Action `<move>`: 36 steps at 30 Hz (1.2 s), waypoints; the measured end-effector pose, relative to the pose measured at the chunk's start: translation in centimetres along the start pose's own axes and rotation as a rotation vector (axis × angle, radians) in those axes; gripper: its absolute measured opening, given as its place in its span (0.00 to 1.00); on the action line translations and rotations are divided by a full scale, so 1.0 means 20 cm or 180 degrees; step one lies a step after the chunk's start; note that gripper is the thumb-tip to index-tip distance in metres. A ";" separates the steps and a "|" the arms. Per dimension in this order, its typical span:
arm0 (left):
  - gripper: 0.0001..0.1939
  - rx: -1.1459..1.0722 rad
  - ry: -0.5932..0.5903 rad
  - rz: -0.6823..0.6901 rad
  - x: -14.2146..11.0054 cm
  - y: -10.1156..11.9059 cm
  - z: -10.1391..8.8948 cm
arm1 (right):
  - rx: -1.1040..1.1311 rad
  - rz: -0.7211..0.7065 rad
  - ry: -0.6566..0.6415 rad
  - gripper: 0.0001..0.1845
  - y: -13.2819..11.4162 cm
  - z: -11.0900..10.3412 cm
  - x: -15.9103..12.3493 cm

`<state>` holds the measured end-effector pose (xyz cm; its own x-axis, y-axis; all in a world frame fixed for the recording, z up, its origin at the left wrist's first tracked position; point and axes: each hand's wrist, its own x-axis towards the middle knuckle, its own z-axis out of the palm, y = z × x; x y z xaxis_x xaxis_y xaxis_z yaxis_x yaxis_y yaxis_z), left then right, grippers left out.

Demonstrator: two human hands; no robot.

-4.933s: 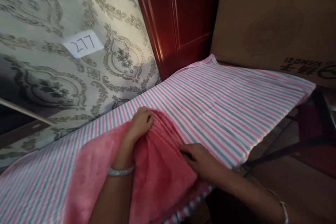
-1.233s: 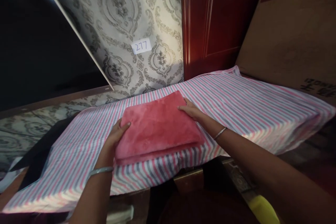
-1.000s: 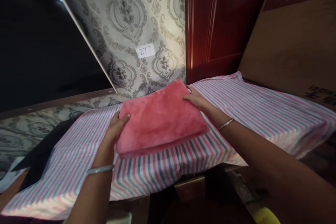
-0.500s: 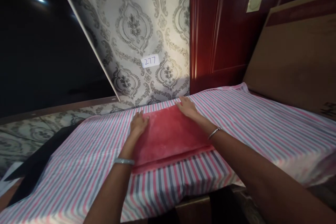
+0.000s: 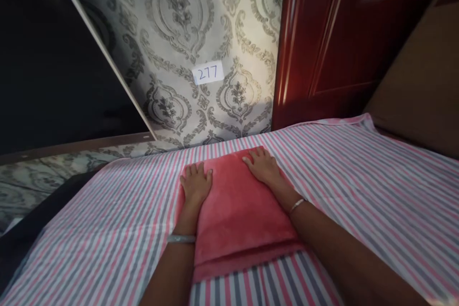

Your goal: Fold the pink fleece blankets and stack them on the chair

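A folded piece of soft red cloth [image 5: 233, 210] lies flat on a striped tablecloth [image 5: 125, 205], with a layered fold along its near edge. My left hand [image 5: 196, 182] rests palm down on its far left corner, fingers spread. On the far right corner lies my right hand [image 5: 263, 165], also flat with the fingers apart. Both hands press on the cloth's top surface without gripping it. Each wrist wears a bangle, and the forearms cover parts of the cloth's side edges.
Behind the table stands a patterned wall with a paper label [image 5: 208, 72] reading 277. A large dark screen [image 5: 64, 67] is at the left. A dark red door panel [image 5: 322, 43] and a brown cardboard box [image 5: 423, 86] stand at the right.
The camera view has shifted closer. Both hands now lie flatter on the red cloth, the left further onto its corner, and the far corners show more plainly.
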<state>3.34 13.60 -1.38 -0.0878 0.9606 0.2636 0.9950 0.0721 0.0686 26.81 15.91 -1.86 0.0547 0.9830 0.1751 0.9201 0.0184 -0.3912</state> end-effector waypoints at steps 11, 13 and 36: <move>0.28 0.0195 -0.0108 -0.0121 -0.03 0.03 -0.02 | 0.0104 0.0122 -0.0129 0.33 0.03 -0.01 -0.02; 0.28 0.0186 -0.0153 -0.0129 -0.03 0.03 -0.01 | 0.0117 0.0159 -0.0160 0.33 0.02 -0.01 -0.02; 0.32 -0.0370 -0.0400 0.0323 -0.21 -0.06 -0.38 | -0.0011 -0.0223 -0.0259 0.36 0.07 -0.32 -0.27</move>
<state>2.21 7.48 4.73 0.0265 0.9878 0.1533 0.9857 -0.0513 0.1603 30.23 9.53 2.47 -0.0413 0.9909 0.1277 0.9219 0.0871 -0.3774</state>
